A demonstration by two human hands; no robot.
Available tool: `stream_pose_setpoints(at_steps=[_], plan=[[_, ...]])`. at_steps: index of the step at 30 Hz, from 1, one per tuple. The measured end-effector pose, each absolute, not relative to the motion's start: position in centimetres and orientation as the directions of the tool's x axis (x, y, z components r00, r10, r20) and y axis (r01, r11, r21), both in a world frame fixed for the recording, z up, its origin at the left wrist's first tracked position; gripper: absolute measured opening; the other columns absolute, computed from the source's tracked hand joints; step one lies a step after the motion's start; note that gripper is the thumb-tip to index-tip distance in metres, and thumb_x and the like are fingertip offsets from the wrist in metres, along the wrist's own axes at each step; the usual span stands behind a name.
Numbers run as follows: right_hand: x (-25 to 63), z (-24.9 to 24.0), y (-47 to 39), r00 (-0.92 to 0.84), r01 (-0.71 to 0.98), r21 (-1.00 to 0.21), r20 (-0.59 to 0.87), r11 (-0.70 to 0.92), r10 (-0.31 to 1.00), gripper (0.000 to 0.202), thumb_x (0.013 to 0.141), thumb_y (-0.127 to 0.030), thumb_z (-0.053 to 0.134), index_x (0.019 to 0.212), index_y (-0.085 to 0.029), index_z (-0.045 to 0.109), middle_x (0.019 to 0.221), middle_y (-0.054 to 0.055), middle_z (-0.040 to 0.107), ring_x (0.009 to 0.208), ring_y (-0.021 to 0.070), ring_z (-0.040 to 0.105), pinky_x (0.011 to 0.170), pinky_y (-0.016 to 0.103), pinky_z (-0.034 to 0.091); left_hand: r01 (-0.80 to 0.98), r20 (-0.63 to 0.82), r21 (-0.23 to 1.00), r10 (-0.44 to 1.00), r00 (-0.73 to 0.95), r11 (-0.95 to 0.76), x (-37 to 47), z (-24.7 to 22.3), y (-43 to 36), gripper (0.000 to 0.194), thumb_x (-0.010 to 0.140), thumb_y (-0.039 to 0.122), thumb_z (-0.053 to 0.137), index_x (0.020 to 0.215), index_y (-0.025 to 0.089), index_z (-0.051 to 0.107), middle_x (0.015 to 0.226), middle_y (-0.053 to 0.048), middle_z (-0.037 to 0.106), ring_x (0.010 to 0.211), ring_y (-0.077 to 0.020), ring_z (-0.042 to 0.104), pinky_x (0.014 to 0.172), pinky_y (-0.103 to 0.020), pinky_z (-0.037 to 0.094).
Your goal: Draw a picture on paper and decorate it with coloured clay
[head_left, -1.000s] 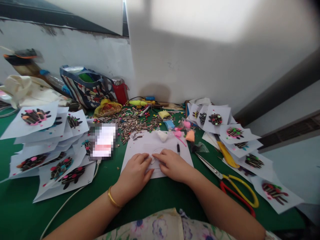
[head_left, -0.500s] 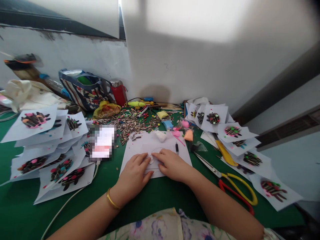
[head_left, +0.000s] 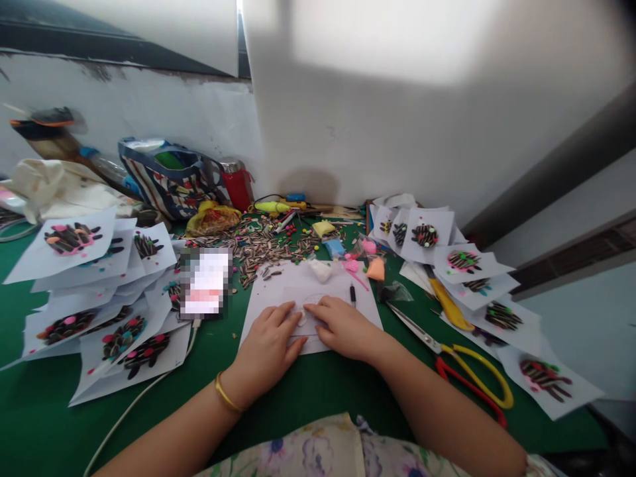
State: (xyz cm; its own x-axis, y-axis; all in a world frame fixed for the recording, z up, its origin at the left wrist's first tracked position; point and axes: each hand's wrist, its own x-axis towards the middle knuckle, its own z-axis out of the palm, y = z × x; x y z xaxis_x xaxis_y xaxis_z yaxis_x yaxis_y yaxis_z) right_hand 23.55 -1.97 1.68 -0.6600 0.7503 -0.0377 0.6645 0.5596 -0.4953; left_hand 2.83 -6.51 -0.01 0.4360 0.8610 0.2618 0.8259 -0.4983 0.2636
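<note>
White paper (head_left: 263, 291) lies on the green table, with a smaller sheet bearing a faint drawing on top. My left hand (head_left: 271, 341) rests palm down on it, fingers apart, its fingertips beside a small white piece (head_left: 301, 319). From the other side, my right hand (head_left: 342, 326) touches the sheet with its index finger at the drawing; its other fingers are partly curled and nothing shows in them. A black pen (head_left: 352, 295) lies right of my right hand. Behind the hands is a packet of white clay (head_left: 319, 269).
Open scissors (head_left: 440, 348) and a yellow cutter (head_left: 450, 306) lie at the right. Sheets with seed pictures (head_left: 74, 238) are piled on both sides. A phone (head_left: 205, 283) with a cable stands left; scattered seeds (head_left: 263, 248), clay packets and a red flask (head_left: 237, 185) are behind.
</note>
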Motion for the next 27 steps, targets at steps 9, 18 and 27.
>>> stream_pose_setpoints(at_steps=[9,18,27], plan=[[23.9,1.5,-1.6,-0.686,0.631,-0.514,-0.020,0.581,0.727,0.047,0.087,-0.017,0.051,0.134,-0.018,0.053,0.111,0.010,0.060,0.105,0.0213,0.055,0.095,0.032,0.041,0.834,0.253,0.184,0.845,0.471,-0.520,3.0,-0.2,-6.5,0.041,0.088,0.033,0.059,0.126,0.017,0.059,0.138,-0.014,0.051,0.112,-0.0302,0.054,0.099,-0.048,0.047],[24.2,2.1,-2.0,-0.747,0.598,-0.454,-0.017,0.660,0.665,0.044,0.089,-0.022,0.052,0.133,-0.022,0.055,0.110,0.010,0.058,0.100,0.0220,0.053,0.091,0.034,0.042,0.828,0.264,0.229,0.851,0.453,-0.512,2.7,-0.3,-6.4,0.040,0.088,0.034,0.058,0.124,0.017,0.060,0.133,-0.012,0.056,0.114,-0.0296,0.054,0.101,-0.046,0.047],[24.2,2.6,-2.3,-0.760,0.607,-0.412,-0.051,0.679,0.648,0.045,0.088,-0.024,0.054,0.133,-0.023,0.053,0.111,0.010,0.056,0.098,0.0224,0.052,0.088,0.034,0.041,0.832,0.283,0.234,0.854,0.436,-0.502,2.8,-0.6,-6.3,0.044,0.088,0.035,0.059,0.128,0.015,0.056,0.130,-0.013,0.058,0.116,-0.0291,0.053,0.102,-0.046,0.046]])
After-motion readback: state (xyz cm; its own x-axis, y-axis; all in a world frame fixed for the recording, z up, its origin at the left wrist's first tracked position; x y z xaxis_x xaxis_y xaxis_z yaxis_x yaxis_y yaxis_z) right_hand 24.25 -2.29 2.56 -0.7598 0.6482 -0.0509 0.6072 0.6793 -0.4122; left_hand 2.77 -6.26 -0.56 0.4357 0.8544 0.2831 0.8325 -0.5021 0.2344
